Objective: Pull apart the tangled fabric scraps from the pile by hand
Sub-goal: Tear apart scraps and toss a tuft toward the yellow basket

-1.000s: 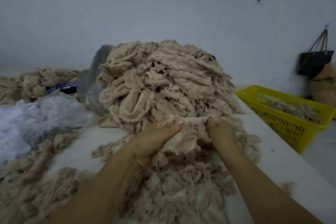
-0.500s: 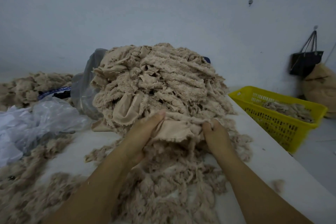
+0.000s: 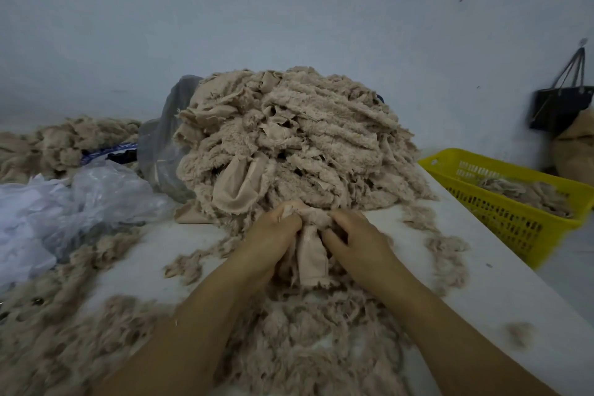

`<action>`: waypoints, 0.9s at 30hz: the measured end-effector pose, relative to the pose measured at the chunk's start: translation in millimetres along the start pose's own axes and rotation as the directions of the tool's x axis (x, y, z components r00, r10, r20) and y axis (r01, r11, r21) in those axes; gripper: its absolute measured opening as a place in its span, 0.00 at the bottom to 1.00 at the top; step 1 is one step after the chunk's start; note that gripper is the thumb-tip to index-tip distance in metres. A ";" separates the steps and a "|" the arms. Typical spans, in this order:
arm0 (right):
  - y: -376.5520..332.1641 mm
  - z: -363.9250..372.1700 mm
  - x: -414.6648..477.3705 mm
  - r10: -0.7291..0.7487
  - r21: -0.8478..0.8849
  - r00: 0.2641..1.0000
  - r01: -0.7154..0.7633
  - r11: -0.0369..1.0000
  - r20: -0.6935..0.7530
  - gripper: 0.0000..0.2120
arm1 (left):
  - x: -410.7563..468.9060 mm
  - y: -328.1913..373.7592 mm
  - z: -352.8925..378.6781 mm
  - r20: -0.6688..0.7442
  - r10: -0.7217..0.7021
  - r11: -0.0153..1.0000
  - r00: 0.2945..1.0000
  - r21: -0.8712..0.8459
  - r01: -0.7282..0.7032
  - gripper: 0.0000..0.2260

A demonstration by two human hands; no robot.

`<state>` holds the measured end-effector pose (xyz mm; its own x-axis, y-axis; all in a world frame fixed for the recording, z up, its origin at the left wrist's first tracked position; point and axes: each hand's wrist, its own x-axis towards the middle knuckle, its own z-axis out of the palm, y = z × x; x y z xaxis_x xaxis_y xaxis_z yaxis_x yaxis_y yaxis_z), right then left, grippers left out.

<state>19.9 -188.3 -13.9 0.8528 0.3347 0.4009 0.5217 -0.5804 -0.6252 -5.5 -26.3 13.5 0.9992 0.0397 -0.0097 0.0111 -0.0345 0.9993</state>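
Gripping scrap | left hand, right hand curled, side-by-side | at pile foot

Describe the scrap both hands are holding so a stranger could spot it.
Find the big beige pile on the white table. At its near foot the left hand and right hand grip one scrap. Unlike fuzzy neighbours, it hangs smooth.

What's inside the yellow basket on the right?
Beige fuzzy scraps lie in the yellow basket, a loose layer visible above its near wall. That wall hides the bottom, so their depth cannot be seen.
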 end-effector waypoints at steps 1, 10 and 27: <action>-1.1 1.6 -0.5 0.032 0.063 0.999 -0.032 0.998 -0.003 0.09 | 0.2 0.0 0.4 0.001 0.014 1.000 1.000 -0.005 -0.014 0.09; -21.5 -5.1 -2.3 0.106 0.094 0.987 -0.095 0.991 -0.121 0.16 | -3.8 -1.7 11.1 0.005 0.179 0.984 0.984 -0.020 -0.179 0.11; 19.2 -11.2 -1.8 0.271 -0.283 0.916 -0.355 0.891 -0.296 0.18 | -4.5 4.8 5.7 -0.193 0.124 0.966 0.973 -0.202 -0.163 0.15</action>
<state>28.1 -208.4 -19.2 0.9156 -0.0709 0.3958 0.1551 -0.8459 -0.5103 -9.7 -32.3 18.2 0.9662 0.2275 0.1215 -0.1604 0.1615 0.9737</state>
